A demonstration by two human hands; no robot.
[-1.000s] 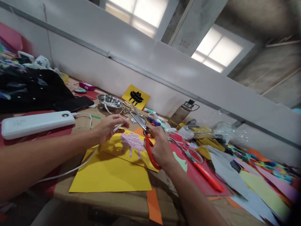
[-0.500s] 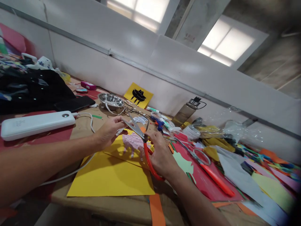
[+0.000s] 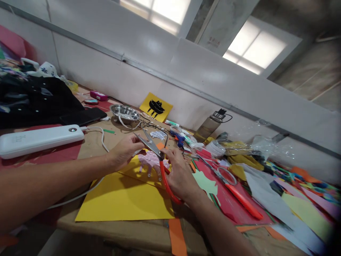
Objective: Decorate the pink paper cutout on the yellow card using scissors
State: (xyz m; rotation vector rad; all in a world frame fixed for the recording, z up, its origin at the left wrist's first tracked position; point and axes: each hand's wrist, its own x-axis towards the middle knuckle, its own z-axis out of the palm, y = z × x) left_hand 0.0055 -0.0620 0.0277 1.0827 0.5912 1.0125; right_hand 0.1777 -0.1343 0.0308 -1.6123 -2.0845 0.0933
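Note:
My right hand (image 3: 179,174) grips the red-handled scissors (image 3: 163,170), whose blades stand apart and point up and to the left. Close to the blade tips, my left hand (image 3: 124,151) has its fingers pressed together; a whitish bit shows under them, too small to name. Below both hands lies a pink paper cutout (image 3: 153,161) dotted with clear beads, resting on yellow card. A larger yellow sheet (image 3: 122,199) lies nearer the table's front edge, partly shaded by my arms.
A white power bank (image 3: 39,140) with a cable lies left. Behind stand a steel bowl (image 3: 124,113), a yellow card with a black cutout (image 3: 156,107) and a bottle (image 3: 210,126). At right are more scissors (image 3: 226,176), a red cutter (image 3: 243,202), a green cutout (image 3: 205,183) and paper scraps.
The scissors and my right hand have shifted slightly left. My left fingers have drawn closer together beside the blade. The whole view has moved a little.

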